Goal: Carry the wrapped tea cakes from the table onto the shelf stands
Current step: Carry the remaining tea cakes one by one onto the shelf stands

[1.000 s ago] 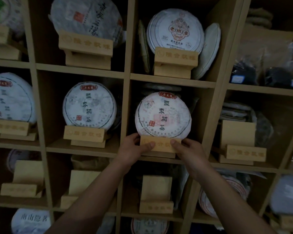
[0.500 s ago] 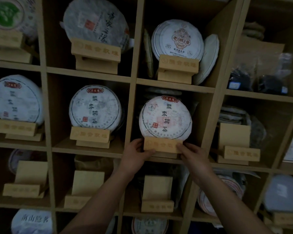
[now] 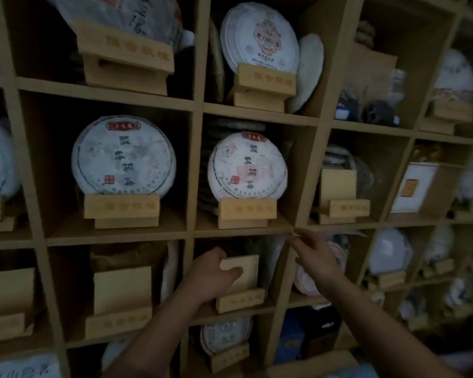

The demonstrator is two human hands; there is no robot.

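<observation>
Both hands were low in front of the shelf, and neither held a tea cake. Her left hand lay against the bare back of an empty wooden stand in the cubby under the middle row, fingers curled over its left edge and thumb across its face. Her right hand hung loose and half open just beneath the front edge of the shelf board, fingers stretched and holding nothing.

The wrapped tea cake stood upright on its own stand in the cubby above, toward that board's right end, apart from both hands. That placement looked done. I judged the next step to be a trip to the table, out of sight, for another cake, the empty stand below being a likely seat.

The cake was a flat round disc in thin, creased white paper printed with red and dark characters. The stands were pale, square-cut wood, each with a low front lip. Setting a cake down would call for two hands and a slight backward lean.
</observation>
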